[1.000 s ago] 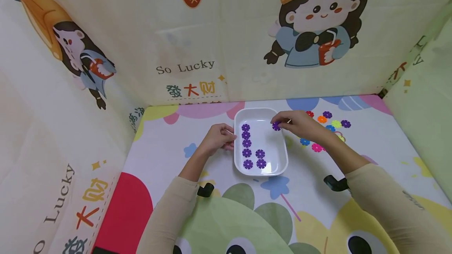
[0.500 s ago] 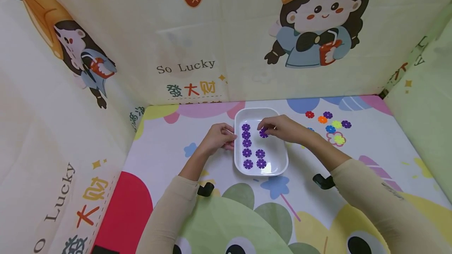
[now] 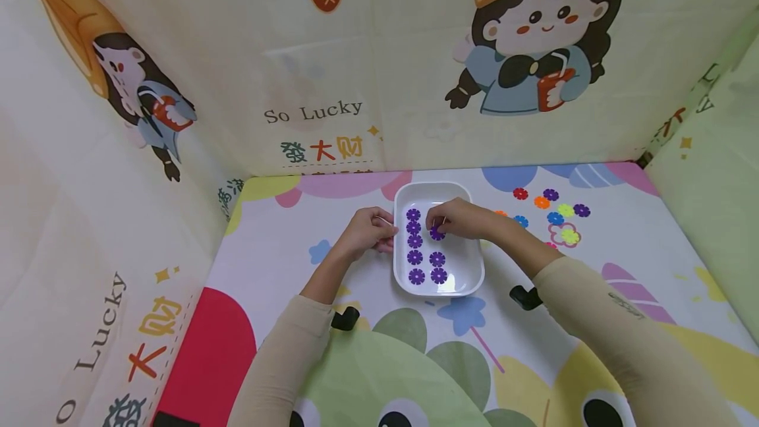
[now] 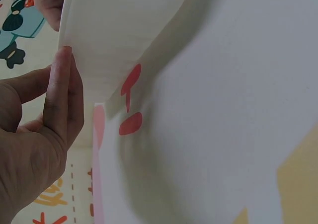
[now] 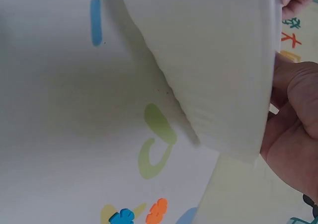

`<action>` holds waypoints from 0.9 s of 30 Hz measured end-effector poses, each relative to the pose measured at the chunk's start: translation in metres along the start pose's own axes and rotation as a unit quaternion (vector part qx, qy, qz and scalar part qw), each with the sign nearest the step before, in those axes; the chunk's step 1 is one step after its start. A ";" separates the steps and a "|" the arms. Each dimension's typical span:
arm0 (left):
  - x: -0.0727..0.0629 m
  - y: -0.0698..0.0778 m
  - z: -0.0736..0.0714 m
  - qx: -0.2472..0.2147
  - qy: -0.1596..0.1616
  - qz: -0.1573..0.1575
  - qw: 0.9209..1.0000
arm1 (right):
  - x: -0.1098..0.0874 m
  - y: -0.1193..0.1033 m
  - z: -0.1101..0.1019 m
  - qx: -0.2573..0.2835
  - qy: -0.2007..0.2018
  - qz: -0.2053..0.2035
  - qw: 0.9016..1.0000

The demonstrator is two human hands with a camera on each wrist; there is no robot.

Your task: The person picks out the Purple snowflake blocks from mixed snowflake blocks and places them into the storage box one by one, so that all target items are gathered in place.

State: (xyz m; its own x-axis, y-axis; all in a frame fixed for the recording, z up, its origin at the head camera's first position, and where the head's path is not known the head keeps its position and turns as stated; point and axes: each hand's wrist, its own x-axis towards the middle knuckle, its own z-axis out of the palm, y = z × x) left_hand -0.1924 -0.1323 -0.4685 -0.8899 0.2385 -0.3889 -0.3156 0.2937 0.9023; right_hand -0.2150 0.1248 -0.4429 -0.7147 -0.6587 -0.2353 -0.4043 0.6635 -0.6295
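A white tray (image 3: 459,275) lies on the table with a column of several purple flower-shaped pieces (image 3: 414,241) along its left side. Two more purple pieces (image 3: 437,267) sit to the right of that column, near the front. My right hand (image 3: 465,218) is over the tray, pinching a purple flower-shaped piece (image 3: 437,234) just behind those two; its fingertips partly cover it. At the tray's left rim, my left hand (image 3: 370,230) holds the edge between thumb and fingers. In the left wrist view, the fingers (image 4: 59,92) touch the tray's outer wall (image 4: 114,35).
Loose flower-shaped pieces in red (image 3: 520,194), orange (image 3: 542,203), blue (image 3: 555,218), yellow (image 3: 565,210) and purple (image 3: 582,210) lie right of the tray, some hidden behind the right forearm. A printed cloth wall (image 3: 409,84) rises behind the table.
My right hand has moved from the tray's right rim leftward and toward the front with the purple piece, to above the front pair. My left hand has stayed at the left rim.
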 end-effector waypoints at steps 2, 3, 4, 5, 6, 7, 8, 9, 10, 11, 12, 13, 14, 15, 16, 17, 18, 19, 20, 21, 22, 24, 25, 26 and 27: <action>0.000 0.000 0.000 0.000 0.000 -0.001 1.000 | 0.003 0.001 0.001 -0.006 -0.006 -0.001 1.000; 0.000 0.000 0.000 -0.001 -0.001 0.000 1.000 | 0.004 0.002 0.002 -0.008 -0.011 0.000 1.000; 0.000 0.001 0.000 -0.001 -0.001 -0.001 1.000 | 0.005 0.003 0.002 -0.010 -0.014 0.000 1.000; 0.000 0.001 0.000 -0.002 -0.001 0.000 1.000 | 0.007 0.004 0.003 -0.014 -0.018 -0.003 1.000; -0.001 0.002 0.000 -0.002 -0.001 -0.001 1.000 | 0.008 0.005 0.003 -0.017 -0.022 -0.003 1.000; -0.001 0.002 0.000 -0.002 0.000 -0.001 1.000 | 0.009 0.005 0.003 -0.021 -0.024 -0.003 0.999; -0.002 0.003 0.000 -0.001 0.000 -0.001 1.000 | 0.010 0.005 0.004 -0.024 -0.027 -0.003 0.999; -0.002 0.003 0.000 0.000 0.001 -0.001 1.000 | 0.012 0.006 0.004 -0.028 -0.030 -0.001 0.999; -0.002 0.004 0.001 0.001 0.001 -0.001 1.000 | 0.013 0.006 0.004 -0.031 -0.034 0.000 0.999; -0.003 0.004 0.001 0.002 0.001 -0.001 1.000 | 0.014 0.006 0.004 -0.035 -0.038 0.002 0.999; -0.003 0.004 0.001 0.003 0.001 -0.001 1.000 | 0.015 0.006 0.005 -0.038 -0.042 0.007 0.998; -0.003 0.004 0.001 0.004 0.001 0.000 1.000 | 0.017 0.006 0.005 -0.041 -0.048 0.009 0.998; -0.003 0.004 0.001 0.005 0.001 0.000 1.000 | 0.018 0.005 0.005 -0.044 -0.053 0.014 0.998; -0.002 0.003 0.002 0.005 0.000 0.001 1.000 | 0.019 0.005 0.005 -0.046 -0.058 0.019 0.997; -0.002 0.003 0.002 0.006 0.000 0.002 1.000 | 0.019 0.004 0.005 -0.048 -0.062 0.022 0.997; -0.002 0.003 0.002 0.008 0.000 0.002 1.000 | 0.020 0.004 0.005 -0.051 -0.065 0.025 0.996; -0.002 0.003 0.002 0.008 0.001 0.003 1.000 | 0.020 0.004 0.005 -0.053 -0.068 0.027 0.996; -0.002 0.003 0.002 0.009 0.001 0.004 1.000 | 0.020 0.003 0.006 -0.054 -0.069 0.028 0.996; -0.002 0.003 0.002 0.010 0.002 0.003 1.000 | 0.020 0.003 0.006 -0.055 -0.070 0.030 0.996; -0.002 0.003 0.002 0.011 0.003 0.004 1.000 | 0.021 0.003 0.006 -0.057 -0.072 0.030 0.995; -0.003 0.003 0.002 0.011 0.004 0.003 1.000 | 0.021 0.003 0.007 -0.059 -0.073 0.029 0.995; -0.003 0.003 0.002 0.009 0.004 0.003 1.000 | 0.021 0.002 0.007 -0.062 -0.074 0.029 0.995; -0.003 0.003 0.001 0.009 0.004 0.003 1.000 | 0.021 0.002 0.008 -0.063 -0.072 0.031 0.995; -0.004 0.004 0.001 0.008 0.004 0.003 1.000 | 0.022 0.002 0.009 -0.065 -0.072 0.031 0.995; -0.004 0.004 0.001 0.009 0.004 0.004 1.000 | 0.022 0.002 0.009 -0.068 -0.070 0.030 0.995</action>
State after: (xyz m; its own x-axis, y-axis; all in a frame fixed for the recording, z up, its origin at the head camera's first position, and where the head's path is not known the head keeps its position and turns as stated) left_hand -0.1898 -0.1315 -0.4639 -0.8953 0.2326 -0.3800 -0.3026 0.3085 0.9018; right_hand -0.2268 0.1084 -0.4564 -0.6571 -0.6528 -0.3771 -0.4429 0.7390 -0.5077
